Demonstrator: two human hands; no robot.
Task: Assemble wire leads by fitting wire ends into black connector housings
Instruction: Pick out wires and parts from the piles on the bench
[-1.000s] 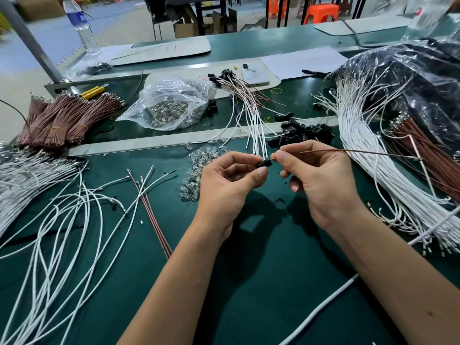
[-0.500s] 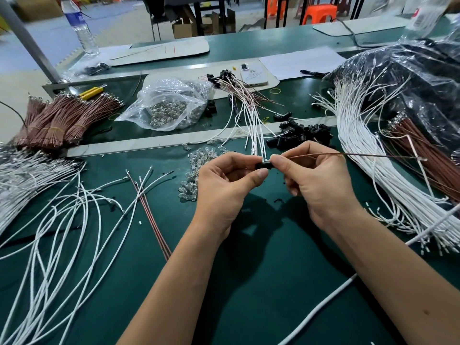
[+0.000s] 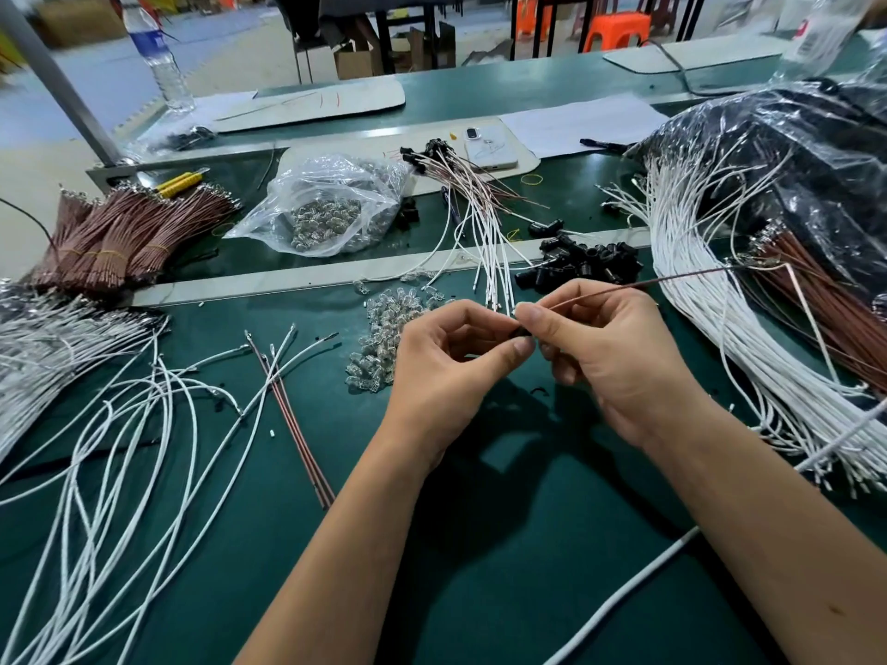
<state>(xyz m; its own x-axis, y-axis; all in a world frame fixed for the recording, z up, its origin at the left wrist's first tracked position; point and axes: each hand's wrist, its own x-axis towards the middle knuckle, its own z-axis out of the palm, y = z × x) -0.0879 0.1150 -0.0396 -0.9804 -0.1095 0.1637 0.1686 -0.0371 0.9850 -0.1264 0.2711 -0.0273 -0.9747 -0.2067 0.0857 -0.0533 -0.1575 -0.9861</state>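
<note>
Small black housing point(image 3: 521, 332) (mostly hidden) pinched by left hand point(image 3: 449, 371), right hand point(image 3: 609, 357) pinching thin brown wire point(image 3: 638, 283)

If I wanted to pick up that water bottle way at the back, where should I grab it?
Grip the water bottle round its clear lower body, below the blue label, coming from the side. It stands upright near the far left table edge, so its round sides are free while its top runs out of view.

Single head-worn wide-angle view, looking forward and down across the green bench point(image 3: 480, 592) from its near edge, close above both hands; far edge visible.
</note>
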